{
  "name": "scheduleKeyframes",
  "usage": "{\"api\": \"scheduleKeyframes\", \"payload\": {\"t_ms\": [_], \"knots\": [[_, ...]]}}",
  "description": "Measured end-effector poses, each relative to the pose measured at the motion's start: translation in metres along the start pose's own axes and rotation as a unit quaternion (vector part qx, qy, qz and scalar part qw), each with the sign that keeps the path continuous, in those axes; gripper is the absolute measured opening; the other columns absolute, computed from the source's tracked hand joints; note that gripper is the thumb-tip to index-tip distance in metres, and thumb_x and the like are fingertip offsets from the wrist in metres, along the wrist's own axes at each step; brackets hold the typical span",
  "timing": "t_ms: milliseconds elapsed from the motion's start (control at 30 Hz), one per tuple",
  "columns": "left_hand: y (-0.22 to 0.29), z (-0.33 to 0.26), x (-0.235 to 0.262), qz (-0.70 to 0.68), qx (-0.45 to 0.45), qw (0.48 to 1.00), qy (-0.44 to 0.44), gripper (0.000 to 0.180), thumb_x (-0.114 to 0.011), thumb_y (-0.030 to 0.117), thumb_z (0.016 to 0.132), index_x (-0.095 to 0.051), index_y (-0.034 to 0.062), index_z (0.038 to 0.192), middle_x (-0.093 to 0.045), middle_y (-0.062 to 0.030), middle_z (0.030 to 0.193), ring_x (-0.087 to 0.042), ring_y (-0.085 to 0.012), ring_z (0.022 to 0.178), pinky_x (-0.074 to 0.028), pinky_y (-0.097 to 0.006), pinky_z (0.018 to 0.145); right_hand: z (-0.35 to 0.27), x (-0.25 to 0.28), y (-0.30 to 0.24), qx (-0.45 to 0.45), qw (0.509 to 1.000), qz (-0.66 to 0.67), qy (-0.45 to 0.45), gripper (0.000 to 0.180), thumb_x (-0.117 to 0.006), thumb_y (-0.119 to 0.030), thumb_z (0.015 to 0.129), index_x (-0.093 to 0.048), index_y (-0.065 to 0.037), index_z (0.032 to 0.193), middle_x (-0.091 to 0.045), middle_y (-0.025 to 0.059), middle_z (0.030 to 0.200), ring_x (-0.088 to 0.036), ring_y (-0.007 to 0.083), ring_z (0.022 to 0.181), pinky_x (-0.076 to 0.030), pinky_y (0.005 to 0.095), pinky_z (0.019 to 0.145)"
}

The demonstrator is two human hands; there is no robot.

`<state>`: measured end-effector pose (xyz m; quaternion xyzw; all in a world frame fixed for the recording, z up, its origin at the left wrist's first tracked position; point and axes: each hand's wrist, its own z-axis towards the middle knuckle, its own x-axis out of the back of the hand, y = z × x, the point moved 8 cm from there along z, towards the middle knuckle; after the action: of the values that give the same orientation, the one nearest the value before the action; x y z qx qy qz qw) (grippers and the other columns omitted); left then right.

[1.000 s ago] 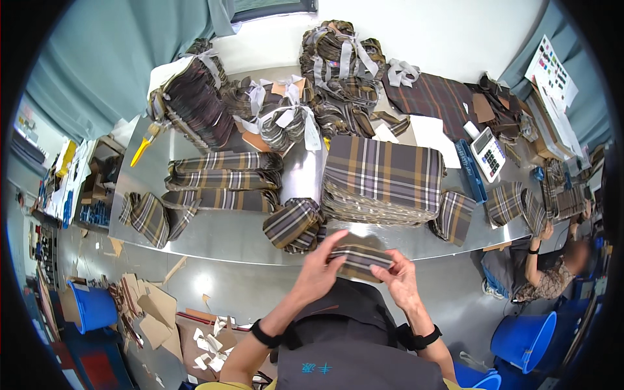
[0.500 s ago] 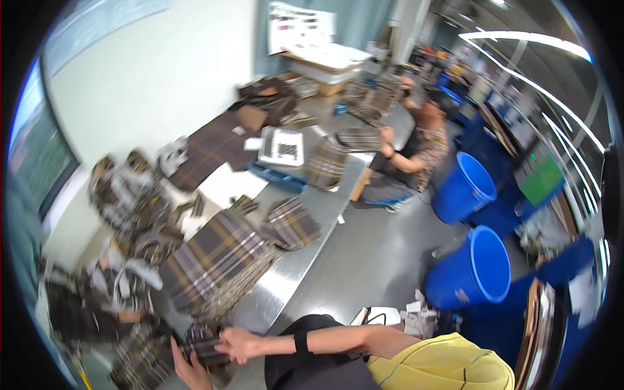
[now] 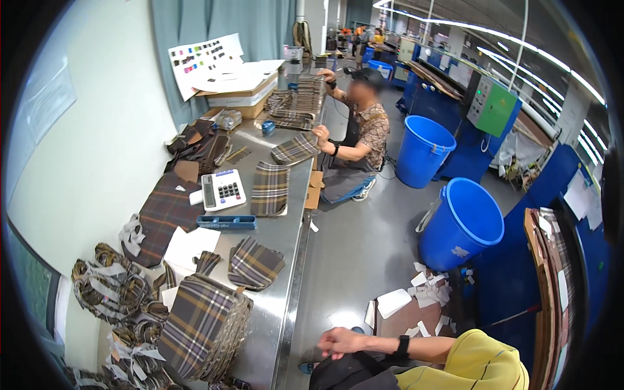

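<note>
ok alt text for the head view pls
A hand rests on a dark bag at the lower edge, beside a long metal table strewn with plaid fabric pieces and a calculator. Further along, a seated co-worker handles plaid pieces near two blue bins.

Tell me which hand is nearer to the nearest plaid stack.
Right, as far as shown: the right hand rests on dark cloth, right of the plaid stack, apart from it; the left hand is out of view.
</note>
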<state>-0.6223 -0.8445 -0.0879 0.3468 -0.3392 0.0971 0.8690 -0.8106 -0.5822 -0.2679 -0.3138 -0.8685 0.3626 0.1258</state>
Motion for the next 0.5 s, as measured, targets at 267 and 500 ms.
{"api": "scheduleKeyframes", "payload": {"t_ms": [267, 500], "knots": [[0.128, -0.074, -0.154, -0.142, -0.153, 0.873, -0.440, 0.042, -0.064, 0.015, 0.090, -0.054, 0.0014, 0.129, -0.064, -0.0209, 0.102, -0.061, -0.0382, 0.091, -0.049, -0.042, 0.081, -0.115, 0.187, 0.096, 0.090, 0.931, 0.197, 0.294, 0.026, -0.052, -0.021, 0.099, -0.060, 0.002, 0.105, -0.068, 0.0108, 0.096, -0.066, 0.0170, 0.074, -0.057, 0.0309, 0.066], [0.142, -0.237, -0.249, -0.116, -0.128, 0.663, -0.728, 0.057, -0.056, 0.040, 0.093, -0.047, 0.0012, 0.135, -0.062, -0.0246, 0.114, -0.057, -0.0435, 0.109, -0.043, -0.045, 0.097, -0.424, 0.327, 0.225, 0.028, 0.553, -0.028, 0.832, 0.028, -0.057, -0.018, 0.085, -0.060, 0.001, 0.105, -0.065, 0.0172, 0.097, -0.063, 0.0291, 0.091, -0.049, 0.0374, 0.082]]}}
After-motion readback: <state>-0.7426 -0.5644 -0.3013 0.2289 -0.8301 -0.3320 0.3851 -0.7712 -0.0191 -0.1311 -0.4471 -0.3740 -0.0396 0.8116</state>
